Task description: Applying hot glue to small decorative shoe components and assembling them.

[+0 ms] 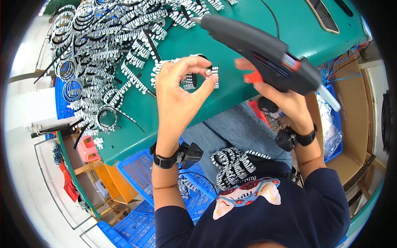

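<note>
Near the frame's middle, the left hand (175,84) pinches a small shiny stone (208,72) between thumb and forefinger. A studded band (215,78) shows just behind; whether it is held is unclear. Right of center, the right hand (287,101) wraps a black glue gun (256,49), nozzle pointing upper left. Studded hairbands (95,45) heap the green surface (227,62) at upper left; a phone (323,15) lies upper right.

Your counter (248,8) carries heaped bands (95,49) at left, a phone (324,16) far right; more bands (235,165) lie on your lap (231,128). A box (355,115) stands right of you.
</note>
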A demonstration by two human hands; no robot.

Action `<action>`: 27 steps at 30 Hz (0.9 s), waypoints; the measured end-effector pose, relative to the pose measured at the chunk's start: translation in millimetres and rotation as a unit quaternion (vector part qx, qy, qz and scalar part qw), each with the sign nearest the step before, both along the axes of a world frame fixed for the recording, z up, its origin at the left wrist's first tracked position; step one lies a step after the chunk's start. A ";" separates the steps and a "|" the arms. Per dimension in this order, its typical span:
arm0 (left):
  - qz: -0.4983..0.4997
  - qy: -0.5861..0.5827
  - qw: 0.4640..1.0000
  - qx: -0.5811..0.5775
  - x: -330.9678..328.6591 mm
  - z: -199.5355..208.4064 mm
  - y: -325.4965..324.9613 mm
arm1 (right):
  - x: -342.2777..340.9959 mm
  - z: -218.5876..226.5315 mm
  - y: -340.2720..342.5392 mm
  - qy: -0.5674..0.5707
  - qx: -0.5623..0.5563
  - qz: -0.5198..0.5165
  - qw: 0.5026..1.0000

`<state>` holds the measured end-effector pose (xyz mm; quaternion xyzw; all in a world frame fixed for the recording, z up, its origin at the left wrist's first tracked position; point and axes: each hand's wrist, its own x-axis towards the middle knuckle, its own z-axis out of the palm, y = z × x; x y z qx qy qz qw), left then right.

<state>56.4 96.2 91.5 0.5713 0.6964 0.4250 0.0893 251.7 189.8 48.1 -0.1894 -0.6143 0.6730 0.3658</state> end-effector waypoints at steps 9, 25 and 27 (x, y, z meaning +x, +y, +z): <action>-0.012 0.064 0.997 0.029 -3.8 -10.3 -6.0 | 57.9 -0.4 -27.8 -0.104 -0.043 0.013 0.994; 0.021 0.066 0.997 0.046 5.9 -17.7 -9.5 | 71.4 -2.5 -41.0 -0.039 -0.144 0.024 0.988; 0.020 0.066 0.996 0.051 6.0 -18.5 -9.0 | 69.6 -1.7 -41.2 -0.039 -0.154 0.014 0.987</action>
